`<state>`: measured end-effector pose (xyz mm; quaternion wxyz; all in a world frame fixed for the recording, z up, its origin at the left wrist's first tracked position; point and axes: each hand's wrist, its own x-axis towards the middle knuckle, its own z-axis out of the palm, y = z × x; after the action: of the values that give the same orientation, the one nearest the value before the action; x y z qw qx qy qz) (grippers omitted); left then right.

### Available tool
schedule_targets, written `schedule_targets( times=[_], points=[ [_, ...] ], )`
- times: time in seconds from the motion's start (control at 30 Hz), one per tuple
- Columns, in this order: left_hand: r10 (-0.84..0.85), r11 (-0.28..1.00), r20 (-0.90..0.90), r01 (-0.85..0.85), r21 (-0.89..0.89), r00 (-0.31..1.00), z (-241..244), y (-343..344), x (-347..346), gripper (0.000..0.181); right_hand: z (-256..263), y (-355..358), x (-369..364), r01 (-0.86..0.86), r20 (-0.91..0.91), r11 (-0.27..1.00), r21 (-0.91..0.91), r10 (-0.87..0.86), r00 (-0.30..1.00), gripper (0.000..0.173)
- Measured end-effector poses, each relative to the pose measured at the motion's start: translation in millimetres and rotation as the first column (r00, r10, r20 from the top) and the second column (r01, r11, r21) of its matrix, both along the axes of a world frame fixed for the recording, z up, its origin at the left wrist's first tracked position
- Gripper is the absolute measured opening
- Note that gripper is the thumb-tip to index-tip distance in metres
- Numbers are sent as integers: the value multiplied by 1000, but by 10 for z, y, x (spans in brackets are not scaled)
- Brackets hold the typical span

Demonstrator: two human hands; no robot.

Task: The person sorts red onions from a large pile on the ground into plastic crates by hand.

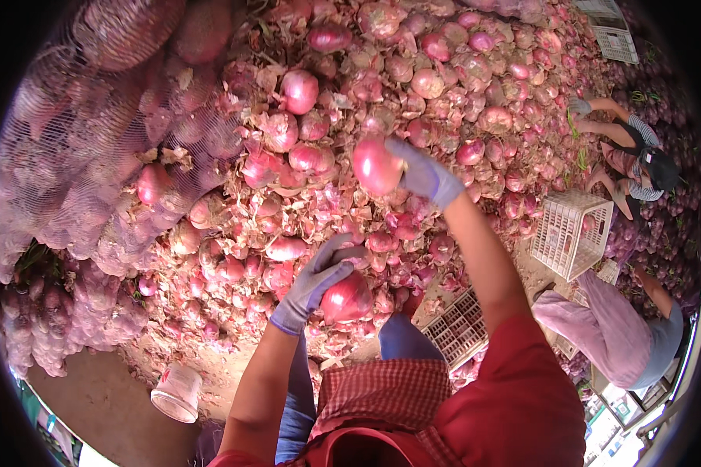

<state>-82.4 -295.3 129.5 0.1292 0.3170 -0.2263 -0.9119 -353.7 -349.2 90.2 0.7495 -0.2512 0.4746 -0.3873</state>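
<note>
My left hand, in a grey-lavender work glove, holds a large red onion low in front of my lap. The onion sits against the palm side, with the fingers curved above it. Farther forward, my right hand wears a matching glove and grips another big red onion by its right side. Under both hands spreads a broad heap of red onions mixed with loose, papery skins. My right fingertips are partly hidden behind their onion.
Mesh sacks of onions are piled at left. A white bucket lies tilted on the floor. Plastic crates stand beside my right leg and farther right. Two other people, one in a dark cap, one in pink trousers, are at right.
</note>
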Motion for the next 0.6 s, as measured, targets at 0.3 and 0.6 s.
schedule_targets(
  times=[0.3,0.6],
  points=[
    [165,984,114,-155,-87,980,258,128,-27,68,588,747,992,370,-305,922,-114,-387,870,19],
    [129,883,-36,-98,459,991,456,708,475,58,262,-308,471,-584,-952,776,238,305,17,58]
  ],
)
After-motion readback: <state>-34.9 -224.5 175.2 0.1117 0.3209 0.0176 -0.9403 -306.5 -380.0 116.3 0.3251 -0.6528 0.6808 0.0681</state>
